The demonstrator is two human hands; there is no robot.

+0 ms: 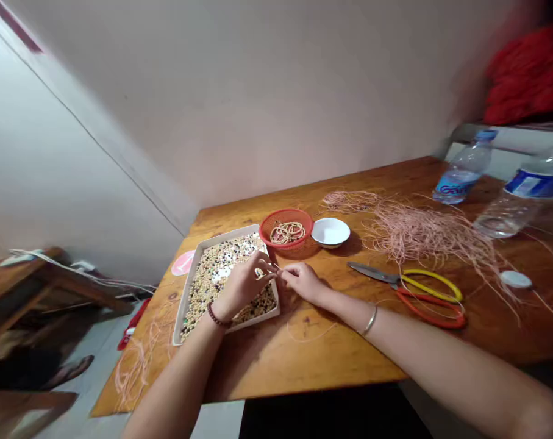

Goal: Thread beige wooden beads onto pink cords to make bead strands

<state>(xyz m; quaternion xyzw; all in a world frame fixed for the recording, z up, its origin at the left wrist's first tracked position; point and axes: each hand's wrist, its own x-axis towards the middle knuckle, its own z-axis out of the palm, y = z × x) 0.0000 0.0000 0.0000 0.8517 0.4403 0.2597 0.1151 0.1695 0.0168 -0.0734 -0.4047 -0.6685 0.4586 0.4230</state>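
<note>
Where pinched between left hand (245, 279) and right hand (305, 282): seemingly a thin pale strand (277, 266), just off the right edge of the tray (186, 299), too small to tell whether threaded with a bead
Left hand: arched over the tray, thumb and fingers brought together at the strand
Right hand: reached in low over the desk (303, 366), fingertips closed at the same spot
Beads (205, 286): lay loose in the tray, mostly tan, some black
Red basket (280, 245): stood at the tray's far right corner, with beaded loops (288, 231) inside
White bowl (330, 233): sat just beside the basket
Scissors (397, 280): lay out of hand, before the heaped pink thread (422, 231)
Step in hand: looked like fingertip work, stringing or knotting, impossible to tell which
Next move: seemed to call for a steady pinch and small, precise pull
</note>
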